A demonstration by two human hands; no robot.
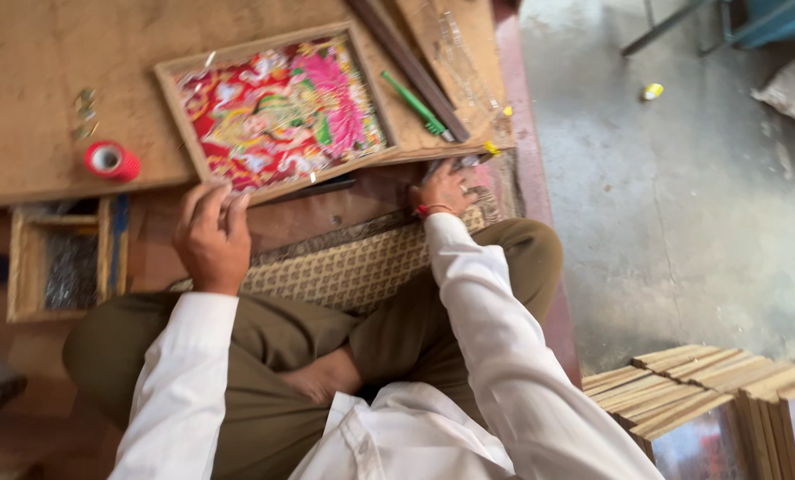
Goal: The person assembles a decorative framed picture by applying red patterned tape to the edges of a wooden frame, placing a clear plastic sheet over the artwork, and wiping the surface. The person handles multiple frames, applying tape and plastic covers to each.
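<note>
Viewpoint: I look down over my own crossed legs at a low wooden board (51, 98) that serves as my bench.

Framed picture (277, 111): it lies flat and face up on the board, tilted against the board's edges, its near corner reaching the front edge just above my lap.

Left hand (211, 236): it rests at the picture's near edge, back of the hand up, fingers (209, 203) together and curled over the frame's lower rail. I cannot tell whether anything is pinched beneath them.

Right hand (444, 188): it sits at the board's front right corner, near the frame's right end, fingers bent down on something small that is too blurred to name.

Progress, as I judge it: the print is already seated inside its wooden frame, so the assembly looks largely done. What is left at the edge under my hands cannot be read from this view.

Supplies: a red spool (111, 161) stands left of the frame; a green pen-like tool (415, 105) and a dark wooden strip (406, 64) lie to its right. A small open box (60, 258) sits below the board by my left knee.

Finished stock: a stack of wooden frames (709, 391) stands on edge at my right.

Edges: the frame's near corner is at the board's front lip, with little margin toward me.

Open room: bare board behind and left of the frame; bare concrete floor (673, 196) to my right.
</note>
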